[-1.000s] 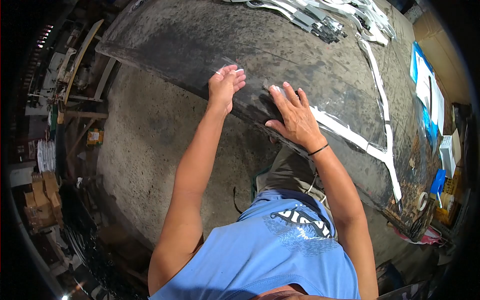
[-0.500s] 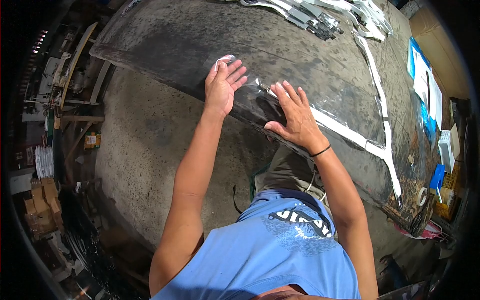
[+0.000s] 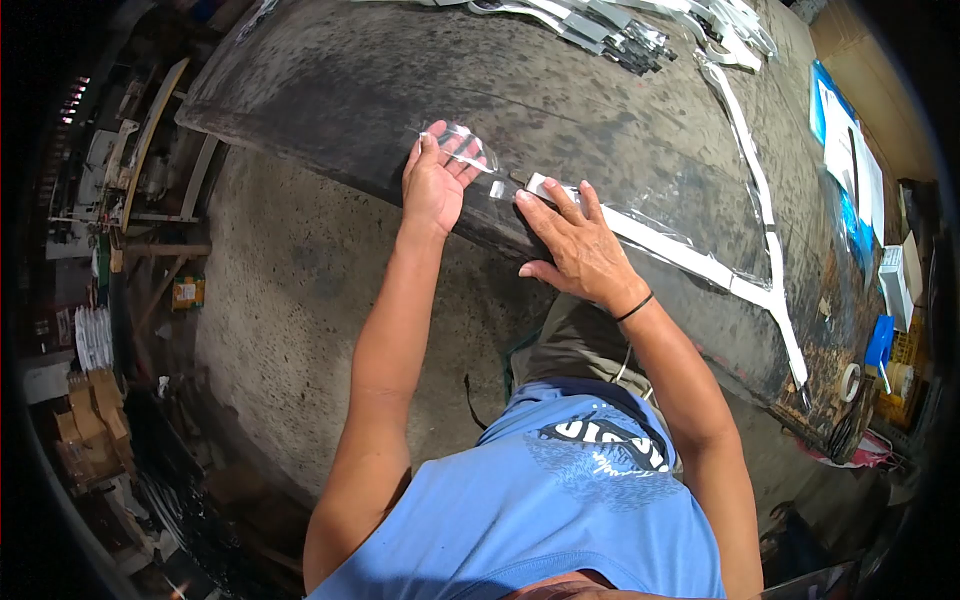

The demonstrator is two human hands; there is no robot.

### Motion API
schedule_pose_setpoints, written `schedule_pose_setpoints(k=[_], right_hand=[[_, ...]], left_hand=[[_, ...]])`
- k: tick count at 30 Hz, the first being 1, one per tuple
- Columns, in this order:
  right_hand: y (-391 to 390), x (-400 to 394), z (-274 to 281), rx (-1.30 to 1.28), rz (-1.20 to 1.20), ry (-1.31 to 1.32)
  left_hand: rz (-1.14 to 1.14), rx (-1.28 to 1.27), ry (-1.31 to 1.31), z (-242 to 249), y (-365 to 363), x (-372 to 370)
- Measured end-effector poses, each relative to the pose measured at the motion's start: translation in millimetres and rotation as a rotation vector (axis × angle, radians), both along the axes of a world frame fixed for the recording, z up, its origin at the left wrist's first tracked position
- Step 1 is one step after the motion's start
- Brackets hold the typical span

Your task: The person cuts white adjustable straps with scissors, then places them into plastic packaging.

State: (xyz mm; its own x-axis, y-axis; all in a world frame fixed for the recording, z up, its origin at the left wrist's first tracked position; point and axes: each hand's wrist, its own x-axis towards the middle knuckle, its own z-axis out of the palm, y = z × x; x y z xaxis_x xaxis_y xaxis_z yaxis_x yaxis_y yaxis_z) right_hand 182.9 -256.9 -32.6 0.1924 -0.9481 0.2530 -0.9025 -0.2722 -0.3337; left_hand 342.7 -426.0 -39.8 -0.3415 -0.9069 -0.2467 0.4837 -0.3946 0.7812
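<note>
My left hand point(image 3: 436, 182) is palm up over the table's near edge, its thumb pinching a clear plastic sleeve point(image 3: 466, 148) that spreads across the fingers. Beside it, my right hand point(image 3: 578, 238) lies flat, fingers apart, on the end of a long white strap point(image 3: 680, 257). The strap's white end piece point(image 3: 540, 183) pokes out past the fingertips, close to the sleeve. Clear film shows along parts of the strap, which meets another white length running up the table and a short tail with a dark tip.
The dark, worn table point(image 3: 330, 90) fills the upper view. A pile of white and grey straps point(image 3: 620, 35) lies at its far side. On the right are papers point(image 3: 850, 150), a white box point(image 3: 897, 285) and a tape roll point(image 3: 850, 382). Shelves and cardboard point(image 3: 92, 415) stand left.
The clear plastic has gone from bunched at my left thumb to spread over the fingers. My right hand has shifted slightly down and left, and more of the strap's white end shows.
</note>
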Motion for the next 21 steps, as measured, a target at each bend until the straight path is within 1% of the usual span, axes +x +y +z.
schedule_pose_setpoints(k=[2, 5, 6, 10, 12, 13, 14, 15, 16, 17, 18, 19, 20, 21], right_hand=[[2.2, 4.9, 6.8, -0.013, -0.003, 0.059], [7.6, 17.1, 9.6, -0.023, -0.007, 0.072], [9.0, 20.3, 8.0, 0.003, -0.016, 0.031], [12.5, 24.4, 2.4, 0.022, -0.028, 0.009], [14.2, 23.3, 5.3, 0.008, -0.020, -0.035], [14.4, 21.9, 6.6, -0.009, -0.005, -0.076], [16.2, 20.9, 7.0, -0.009, -0.011, -0.076], [20.0, 19.3, 7.1, -0.043, -0.013, -0.178], [24.3, 17.0, 7.2, -0.075, -0.015, -0.280], [29.7, 13.7, 7.0, -0.071, -0.019, -0.279], [35.6, 9.2, 6.6, -0.085, -0.054, -0.388], [41.2, 3.6, 6.7, -0.100, -0.089, -0.496], [47.9, -3.3, 8.4, -0.121, -0.114, -0.527], [53.6, -7.1, 8.7, -0.163, -0.142, -0.672]], left_hand=[[0.001, -0.014, 0.017, -1.7, 0.7, -0.2], [0.010, -0.054, 0.048, -6.4, 1.3, 0.7], [0.014, -0.080, 0.062, -6.8, 2.0, 0.4], [-0.010, -0.120, 0.096, 0.0, 7.4, -2.1], [-0.029, -0.216, 0.008, 8.9, 13.8, -4.3], [-0.034, -0.216, 0.009, 11.0, 14.8, -5.4], [-0.052, -0.274, -0.026, 12.6, 15.0, -5.9], [-0.068, -0.332, -0.062, 15.1, 15.9, -6.7], [-0.070, -0.331, -0.061, 17.1, 17.5, -8.1], [-0.082, -0.396, -0.105, 18.5, 20.4, -10.5], [-0.095, -0.462, -0.149, 21.6, 24.2, -14.1], [-0.100, -0.458, -0.145, 24.3, 29.1, -18.9], [-0.113, -0.612, -0.295, 26.6, 36.2, -25.1], [-0.127, -0.766, -0.442, 30.7, 45.3, -32.1]])
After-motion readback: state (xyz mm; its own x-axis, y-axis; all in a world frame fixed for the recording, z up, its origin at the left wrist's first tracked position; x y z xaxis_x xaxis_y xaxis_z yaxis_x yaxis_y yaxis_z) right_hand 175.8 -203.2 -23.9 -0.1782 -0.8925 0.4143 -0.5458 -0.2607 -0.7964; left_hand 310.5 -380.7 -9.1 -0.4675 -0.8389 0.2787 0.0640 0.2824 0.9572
